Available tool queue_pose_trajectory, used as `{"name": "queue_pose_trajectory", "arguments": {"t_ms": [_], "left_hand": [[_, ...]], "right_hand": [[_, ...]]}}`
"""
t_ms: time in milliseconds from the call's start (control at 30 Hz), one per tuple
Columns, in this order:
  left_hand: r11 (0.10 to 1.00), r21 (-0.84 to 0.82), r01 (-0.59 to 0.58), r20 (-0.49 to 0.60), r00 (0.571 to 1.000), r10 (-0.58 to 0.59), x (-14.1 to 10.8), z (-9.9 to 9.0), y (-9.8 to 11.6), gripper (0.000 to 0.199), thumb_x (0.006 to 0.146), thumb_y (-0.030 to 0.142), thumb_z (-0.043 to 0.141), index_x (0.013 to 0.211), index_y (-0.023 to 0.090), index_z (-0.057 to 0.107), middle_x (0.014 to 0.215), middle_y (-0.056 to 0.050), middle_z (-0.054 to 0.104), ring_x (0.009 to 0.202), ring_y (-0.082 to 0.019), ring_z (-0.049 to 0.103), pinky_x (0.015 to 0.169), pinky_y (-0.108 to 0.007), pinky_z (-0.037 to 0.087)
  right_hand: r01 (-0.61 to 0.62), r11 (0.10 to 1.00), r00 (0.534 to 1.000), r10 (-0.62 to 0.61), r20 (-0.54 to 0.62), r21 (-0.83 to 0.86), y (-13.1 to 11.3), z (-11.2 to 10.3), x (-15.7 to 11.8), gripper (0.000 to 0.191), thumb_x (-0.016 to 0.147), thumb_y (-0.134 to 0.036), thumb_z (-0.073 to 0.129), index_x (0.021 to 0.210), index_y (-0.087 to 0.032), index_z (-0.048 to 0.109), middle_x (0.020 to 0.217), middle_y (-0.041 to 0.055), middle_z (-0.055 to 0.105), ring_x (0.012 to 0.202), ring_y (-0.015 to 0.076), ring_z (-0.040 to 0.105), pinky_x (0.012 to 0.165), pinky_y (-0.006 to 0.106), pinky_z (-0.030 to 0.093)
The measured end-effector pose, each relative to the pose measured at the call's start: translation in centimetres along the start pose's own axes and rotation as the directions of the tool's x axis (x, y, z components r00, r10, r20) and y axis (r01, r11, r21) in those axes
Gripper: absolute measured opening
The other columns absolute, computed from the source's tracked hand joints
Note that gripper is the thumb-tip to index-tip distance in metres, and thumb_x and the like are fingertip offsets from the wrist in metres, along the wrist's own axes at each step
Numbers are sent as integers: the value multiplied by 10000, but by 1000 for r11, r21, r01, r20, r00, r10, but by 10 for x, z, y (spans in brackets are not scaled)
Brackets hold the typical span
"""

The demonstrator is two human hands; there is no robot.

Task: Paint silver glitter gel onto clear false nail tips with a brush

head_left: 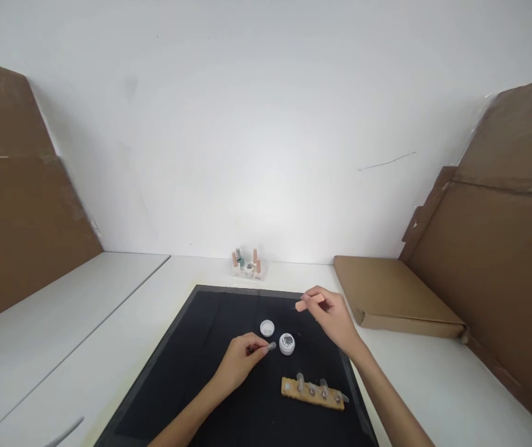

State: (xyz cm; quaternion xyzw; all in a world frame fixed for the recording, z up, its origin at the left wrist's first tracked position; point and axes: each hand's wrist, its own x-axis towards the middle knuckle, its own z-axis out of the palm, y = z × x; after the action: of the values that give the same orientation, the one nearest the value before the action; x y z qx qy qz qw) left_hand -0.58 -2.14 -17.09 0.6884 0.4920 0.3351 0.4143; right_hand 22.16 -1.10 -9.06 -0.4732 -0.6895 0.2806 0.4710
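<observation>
Between thumb and fingertips, my left hand pinches a clear false nail tip, held low over the black mat. My right hand is closed around a peach-coloured nail polish brush cap, its thin dark bristle end pointing left. An uncapped white jar with silvery glitter-like contents stands just right of the nail tip. Behind it lies its round white lid. In front of my right forearm, a tan strip stand carries several clear nail tips.
A clear holder with several small polish bottles stands against the white wall. The black mat covers the middle of the white table. A flat cardboard box lies at the right, and upright cardboard panels flank both sides.
</observation>
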Motion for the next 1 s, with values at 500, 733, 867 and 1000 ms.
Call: {"name": "queue_pose_trajectory", "arguments": {"t_ms": [500, 733, 867, 1000], "left_hand": [[965, 245, -98, 9, 995, 99, 0, 17, -10, 156, 807, 176, 687, 815, 256, 821, 1058, -81, 692, 1091, -271, 550, 980, -392, 408], [953, 290, -92, 41, 996, 84, -1, 16, -12, 190, 812, 158, 694, 794, 294, 825, 1133, -71, 686, 1130, -294, 525, 999, -458, 401], [950, 296, -101, 57, 994, 88, 0, 13, -14, 184, 811, 167, 695, 789, 295, 826, 1134, -68, 694, 1125, -291, 532, 998, -456, 412], [954, 278, -113, 66, 993, 99, 0, 11, -17, 202, 790, 168, 702, 846, 322, 821, 1126, -51, 706, 1118, -277, 552, 998, -440, 435]], "right_hand": [[-315, 945, 948, 310, 70, 82, 63, 8, -11, 278, 950, -330, 575, 1181, -179, 599, 1193, 81, 635, 981, 202, 653, 830, 403, 567], [-329, 942, 943, 323, 85, 65, 64, 8, -11, 273, 951, -330, 573, 1177, -182, 603, 1198, 81, 634, 988, 203, 651, 838, 405, 564], [-319, 946, 945, 313, 94, 59, 62, 7, -11, 271, 951, -330, 573, 1175, -181, 604, 1194, 80, 636, 983, 202, 652, 834, 403, 565], [-301, 952, 950, 294, 101, 60, 59, 6, -12, 272, 949, -330, 575, 1173, -178, 604, 1189, 79, 637, 980, 202, 654, 831, 402, 566]]}}
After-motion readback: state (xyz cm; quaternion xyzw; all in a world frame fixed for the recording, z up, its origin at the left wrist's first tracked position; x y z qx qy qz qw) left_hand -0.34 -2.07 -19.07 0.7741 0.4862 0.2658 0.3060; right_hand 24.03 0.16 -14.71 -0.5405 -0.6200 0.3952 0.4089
